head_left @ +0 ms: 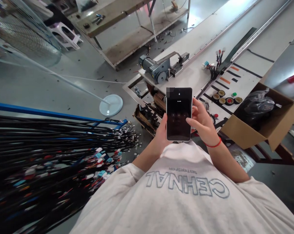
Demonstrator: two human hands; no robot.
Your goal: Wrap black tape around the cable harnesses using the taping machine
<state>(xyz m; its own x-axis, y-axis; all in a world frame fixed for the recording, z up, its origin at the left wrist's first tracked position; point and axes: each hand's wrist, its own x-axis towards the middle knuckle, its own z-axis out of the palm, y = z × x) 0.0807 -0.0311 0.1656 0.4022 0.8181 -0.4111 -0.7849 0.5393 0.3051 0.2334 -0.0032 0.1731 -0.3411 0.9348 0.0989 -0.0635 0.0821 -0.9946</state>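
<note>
A smartphone [178,113] is held upright before my chest, its dark screen facing me with a small lock icon near the top. My left hand [162,130] grips its left edge, thumb along the side and the other fingers hidden behind. On the opposite side, my right hand [203,122] has its thumb over the lower right of the screen, with curled fingers at the right edge and partly behind it. A red cord circles my right wrist.
Wire harnesses [64,130] in a thick bundle hang on a blue rack at left. Ahead is a workbench [198,70] with a motor unit [159,69], tape rolls [222,100] and wires. An open cardboard box [249,133] stands right. A fan base [111,105] rests on the floor.
</note>
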